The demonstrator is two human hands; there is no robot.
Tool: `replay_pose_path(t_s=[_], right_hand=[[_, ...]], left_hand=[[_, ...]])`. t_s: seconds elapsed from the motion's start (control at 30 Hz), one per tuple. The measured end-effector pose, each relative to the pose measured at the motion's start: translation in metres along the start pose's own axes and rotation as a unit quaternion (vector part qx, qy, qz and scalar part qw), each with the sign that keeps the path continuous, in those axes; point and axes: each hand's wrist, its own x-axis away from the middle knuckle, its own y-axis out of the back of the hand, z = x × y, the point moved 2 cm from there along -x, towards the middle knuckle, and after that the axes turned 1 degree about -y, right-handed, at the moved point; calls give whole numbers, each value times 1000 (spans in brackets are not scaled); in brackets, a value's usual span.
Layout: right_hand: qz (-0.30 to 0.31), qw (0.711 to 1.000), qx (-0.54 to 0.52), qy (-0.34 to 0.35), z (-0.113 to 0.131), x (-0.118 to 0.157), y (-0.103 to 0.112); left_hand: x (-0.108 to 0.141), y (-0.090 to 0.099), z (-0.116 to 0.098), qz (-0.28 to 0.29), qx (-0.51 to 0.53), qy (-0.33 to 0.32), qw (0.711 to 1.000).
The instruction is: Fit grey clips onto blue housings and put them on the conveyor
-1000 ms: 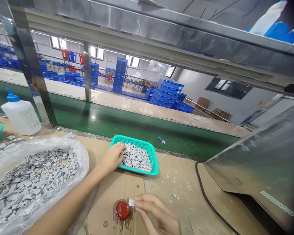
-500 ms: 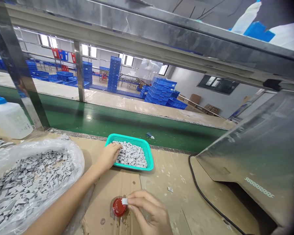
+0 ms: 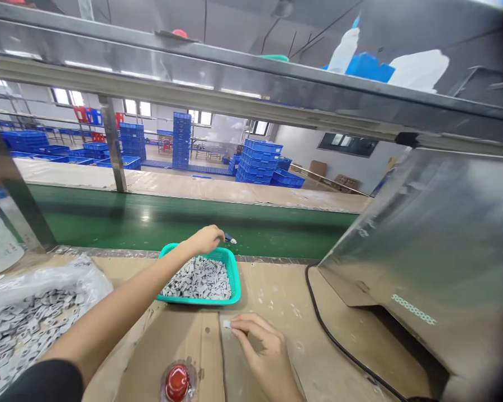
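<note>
My left hand [image 3: 208,239] reaches over the far rim of the green basket [image 3: 236,279], with its fingers bent down. Its fingertips are at the near end of a small dark blue object with a whitish tip [image 3: 231,239] on the green belt; whether they touch it I cannot tell. Below the hand, many small grey plastic pieces [image 3: 201,279] fill the basket. Between thumb and fingers, my right hand [image 3: 262,349] pinches one small light grey plastic piece [image 3: 227,324] above the cardboard. A round red object [image 3: 178,382] sits on the cardboard, left of my right hand.
A clear plastic bag [image 3: 94,279] of grey pieces lies open at left, near a white bottle [image 3: 0,245]. The green belt [image 3: 276,234] runs behind the basket. A black cable [image 3: 318,312] and a metal panel [image 3: 385,240] stand at right; a metal shelf [image 3: 235,72] crosses above.
My left hand has left the pieces in the basket and moved forward and right toward the blue object. My right hand has lifted its grey piece away from the red object. The view has tilted up.
</note>
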Motion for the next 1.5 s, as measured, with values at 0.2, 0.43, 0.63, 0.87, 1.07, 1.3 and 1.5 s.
replay_pose_path(t_s=[0.2, 0.43, 0.63, 0.87, 1.07, 1.3, 1.5], right_hand=[[8, 1000, 0, 12, -20, 3, 4], [-3, 1000, -10, 8, -14, 4, 5], [-47, 994, -90, -31, -10, 2, 8], [-11, 980, -198, 5, 38, -30, 19], [-29, 976, -188, 104, 84, -50, 29], [-11, 980, -170, 99, 89, -44, 13], [8, 985, -150, 79, 83, -44, 6]], left_hand=[[-68, -48, 7, 107, -37, -2, 994], [-58, -38, 20, 67, 62, 85, 992], [10, 19, -16, -54, 286, 87, 953], [158, 46, -68, -136, 619, 51, 772], [174, 29, -70, -139, 626, 101, 760], [171, 20, -76, -146, 532, 109, 827], [172, 19, -73, -145, 485, 98, 857]])
